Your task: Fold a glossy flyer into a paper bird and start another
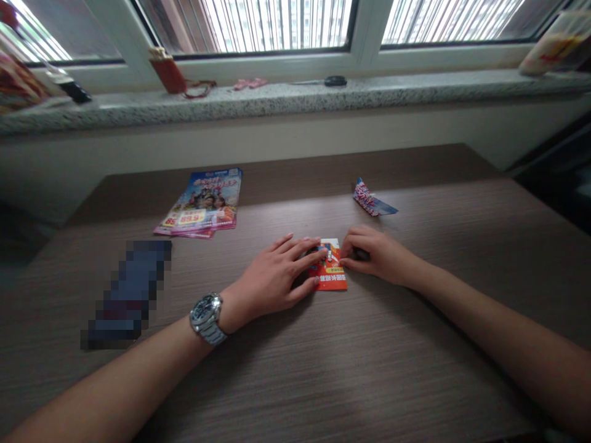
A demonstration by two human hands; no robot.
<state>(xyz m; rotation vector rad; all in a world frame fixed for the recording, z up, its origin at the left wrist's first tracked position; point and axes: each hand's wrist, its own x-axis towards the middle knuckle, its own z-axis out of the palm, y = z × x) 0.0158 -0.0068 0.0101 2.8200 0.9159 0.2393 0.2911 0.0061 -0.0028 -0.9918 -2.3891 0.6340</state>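
A small folded leaflet (336, 282), red and orange with white print, lies flat on the table. My left hand (281, 271), with a metal watch on its wrist, rests across the leaflet's left part, fingers stretched out and spread. That hand hides much of the leaflet. At the right edge, the thumb and curled fingers of my right hand (372, 253) pinch the paper. Beyond my right hand stands a folded paper boat (369, 200) in blue and pink print.
A stack of printed flyers (207, 200) lies at the back left of the brown table (295, 381). Nearer is a blurred-out dark flat object (129, 292). On the stone windowsill (277, 101) are a red lighter-shaped case (168, 71) and a black-handled tool (335, 81).
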